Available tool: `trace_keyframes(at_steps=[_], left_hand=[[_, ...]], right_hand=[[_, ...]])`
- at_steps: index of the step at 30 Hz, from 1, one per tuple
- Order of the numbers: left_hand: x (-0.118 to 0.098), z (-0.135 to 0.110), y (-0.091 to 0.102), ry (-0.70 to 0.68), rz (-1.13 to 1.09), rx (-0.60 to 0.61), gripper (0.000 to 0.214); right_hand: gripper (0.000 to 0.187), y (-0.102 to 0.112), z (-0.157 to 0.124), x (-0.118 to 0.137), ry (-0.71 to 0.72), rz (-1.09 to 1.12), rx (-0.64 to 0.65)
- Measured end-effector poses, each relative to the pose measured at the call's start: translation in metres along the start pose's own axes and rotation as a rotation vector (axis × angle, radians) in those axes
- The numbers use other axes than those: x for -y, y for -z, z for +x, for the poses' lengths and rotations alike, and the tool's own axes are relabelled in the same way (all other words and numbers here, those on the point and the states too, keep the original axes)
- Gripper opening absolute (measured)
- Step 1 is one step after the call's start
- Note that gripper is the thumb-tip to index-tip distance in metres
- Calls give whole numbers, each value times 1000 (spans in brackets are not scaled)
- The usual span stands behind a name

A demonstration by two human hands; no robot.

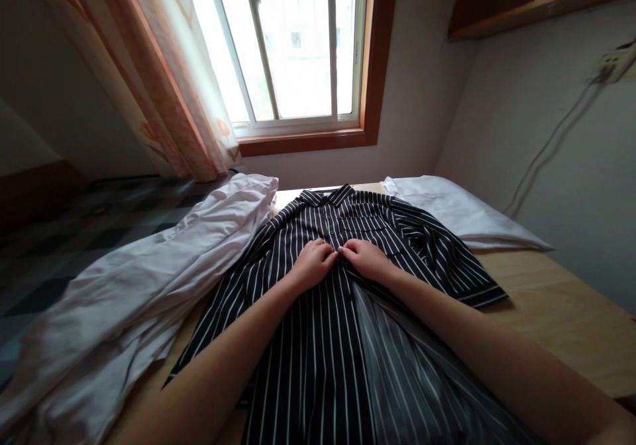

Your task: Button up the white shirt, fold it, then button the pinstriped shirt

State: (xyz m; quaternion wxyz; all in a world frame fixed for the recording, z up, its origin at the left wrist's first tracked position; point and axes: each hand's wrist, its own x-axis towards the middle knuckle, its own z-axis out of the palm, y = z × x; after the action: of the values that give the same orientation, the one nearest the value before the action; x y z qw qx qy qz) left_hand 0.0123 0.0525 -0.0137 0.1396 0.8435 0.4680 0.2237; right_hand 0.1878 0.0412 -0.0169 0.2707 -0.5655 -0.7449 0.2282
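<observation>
A black shirt with white stripes (308,339) lies spread face up, its collar toward the window. Its upper front is closed, while the lower right part of the front is folded open and shows the paler inside. My left hand (315,261) pinches the front edge of the shirt at mid-chest. Close beside it, my right hand (365,258) grips the other front edge, the fingertips of both hands almost meeting. Whatever button sits between the fingers is too small to make out. A chest pocket (365,224) shows above my right hand.
A wooden table (556,306) bears the shirt. White garments lie on the left (163,266) and at the back right (447,206). A checked bed surface (129,206) adjoins on the left. Behind are a curtain (163,74) and a window (303,48); a cable (546,144) hangs on the right wall.
</observation>
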Motion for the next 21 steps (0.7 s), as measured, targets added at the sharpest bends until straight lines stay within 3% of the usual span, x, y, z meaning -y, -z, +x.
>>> trace_keyframes(at_steps=[9,13,16,19,21], left_hand=[[3,-3,4,-35,-69,16,14],[-1,-6,2,-10,-62,-38,12],[-2,-9,2,49,-72,-143,8],[-2,-10,4,27,18,-244,25],[-1,-10,6,-56,79,-212,34]], right_hand=[[27,1,-1,1,10,-45,1],[24,2,-4,1,36,-58,-2],[23,5,-6,-1,67,4,8],[20,8,-9,-3,90,56,13],[19,10,-11,-3,114,69,29]])
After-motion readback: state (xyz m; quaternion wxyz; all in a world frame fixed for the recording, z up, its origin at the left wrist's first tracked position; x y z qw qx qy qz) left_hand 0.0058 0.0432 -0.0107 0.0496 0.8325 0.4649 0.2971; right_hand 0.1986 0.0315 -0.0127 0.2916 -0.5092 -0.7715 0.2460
